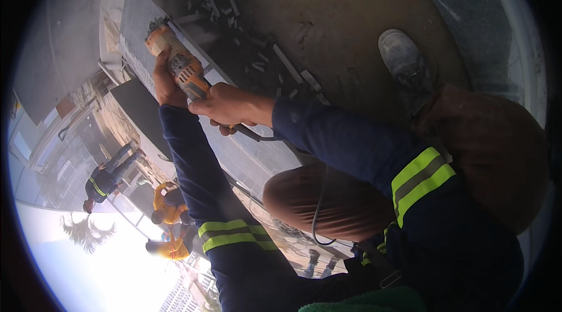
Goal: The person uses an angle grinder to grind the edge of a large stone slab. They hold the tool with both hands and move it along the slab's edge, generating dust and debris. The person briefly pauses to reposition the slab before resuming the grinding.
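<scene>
An orange angle grinder [186,72] lies along the edge of a long grey stone slab [257,159], its head at the slab's upper end. My left hand [165,86] is wrapped round the grinder's body near that head. My right hand [228,107] grips the tool's rear end, where a black cord [257,137] leads off toward me. The exact cutting point is too small to make out.
Stone offcuts [287,63] litter the brown ground [351,7] beside the slab. My grey shoe [398,54] and bent knees are at the right and below. In the bright left background are a co-worker in a dark reflective top [100,183] and co-workers in yellow [167,206].
</scene>
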The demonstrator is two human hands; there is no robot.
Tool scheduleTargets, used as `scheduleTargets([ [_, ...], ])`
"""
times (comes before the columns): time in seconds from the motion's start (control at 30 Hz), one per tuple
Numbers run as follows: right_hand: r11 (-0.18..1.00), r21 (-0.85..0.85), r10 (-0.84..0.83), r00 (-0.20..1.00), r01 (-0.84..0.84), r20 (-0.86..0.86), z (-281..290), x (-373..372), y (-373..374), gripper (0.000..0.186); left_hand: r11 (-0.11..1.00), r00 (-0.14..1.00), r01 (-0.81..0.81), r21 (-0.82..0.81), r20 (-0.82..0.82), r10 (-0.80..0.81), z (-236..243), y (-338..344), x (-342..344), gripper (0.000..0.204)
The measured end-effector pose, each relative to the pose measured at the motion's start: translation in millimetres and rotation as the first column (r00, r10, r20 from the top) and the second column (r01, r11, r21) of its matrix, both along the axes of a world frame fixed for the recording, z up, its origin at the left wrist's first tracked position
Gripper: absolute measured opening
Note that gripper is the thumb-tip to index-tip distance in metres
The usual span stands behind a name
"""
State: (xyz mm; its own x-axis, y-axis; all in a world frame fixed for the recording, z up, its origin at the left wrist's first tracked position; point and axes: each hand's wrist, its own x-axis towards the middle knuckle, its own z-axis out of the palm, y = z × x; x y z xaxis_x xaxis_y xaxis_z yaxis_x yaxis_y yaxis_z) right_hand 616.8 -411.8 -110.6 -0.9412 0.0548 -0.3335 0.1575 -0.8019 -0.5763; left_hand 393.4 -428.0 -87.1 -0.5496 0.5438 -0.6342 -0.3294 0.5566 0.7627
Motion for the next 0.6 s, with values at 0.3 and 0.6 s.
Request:
scheduleTargets([
  [0.3, 1.000, 0.020, 0.006, 1.000, -0.006, -0.007, 4.3, 15.8, -9.7, 0.045, 0.999, 0.996, -0.030, 0.029, -0.080, 0.032, 9.4, -6.0, 31.9, 0.042],
  [0.6, 1.000, 0.008, 0.013, 1.000, -0.013, -0.018, 5.0, 31.0, -17.4, 0.048, 0.998, 0.998, 0.021, 0.058, -0.057, -0.018, 12.7, -17.3, 42.2, 0.042],
])
